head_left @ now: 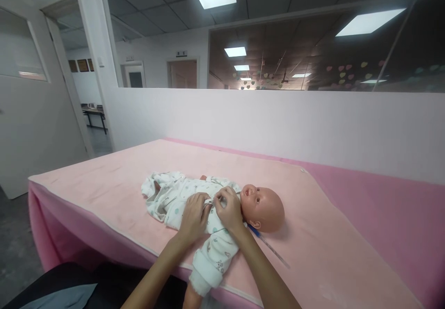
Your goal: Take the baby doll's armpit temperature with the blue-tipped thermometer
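Note:
A baby doll [261, 205] lies on its back on a pink-covered table [104, 184], head to the right. It wears a white patterned onesie [170, 198]. My left hand [194, 216] rests on the doll's chest, its fingers curled on the fabric. My right hand [227, 209] pinches the onesie front just below the doll's chin. Both hands meet at the garment's front opening. A thin blue-tipped stick [267, 246], like a thermometer, lies on the cover beside the doll's head.
The table's front edge [114, 235] runs diagonally below the doll. A low white partition wall [278, 123] with glass above stands behind the table. An open doorway [83, 91] is at the left. Dark clothing [69, 286] shows at the bottom left.

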